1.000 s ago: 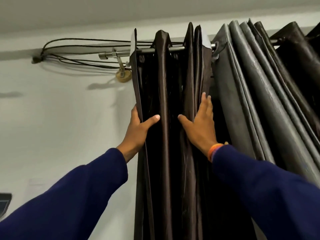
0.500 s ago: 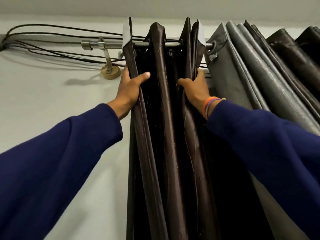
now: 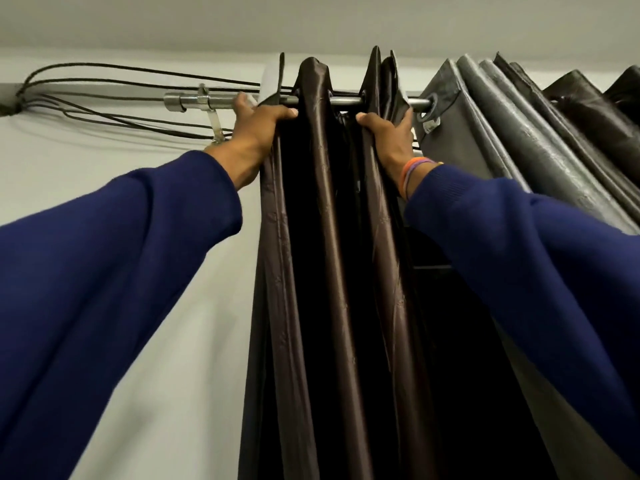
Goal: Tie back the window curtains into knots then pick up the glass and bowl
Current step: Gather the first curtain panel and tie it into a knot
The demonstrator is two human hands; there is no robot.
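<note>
A dark brown satin curtain [image 3: 332, 271] hangs in tight folds from a metal rod [image 3: 346, 100]. My left hand [image 3: 258, 129] grips the curtain's left edge just under the rod, thumb across the front fold. My right hand [image 3: 389, 138] grips the right folds of the same brown curtain near the top, fingers wrapped behind the cloth. A grey curtain [image 3: 502, 133] hangs bunched on the rod to the right. No glass or bowl is in view.
The rod's end [image 3: 173, 101] sits on a wall bracket [image 3: 214, 123] at the left. Several black cables [image 3: 104, 95] run along the wall [image 3: 86, 143] above and behind the rod. The ceiling [image 3: 311, 19] is close above.
Both hands have slid up the brown curtain from mid-height to just below the rod and closed on its outer folds. The view has tilted upward.
</note>
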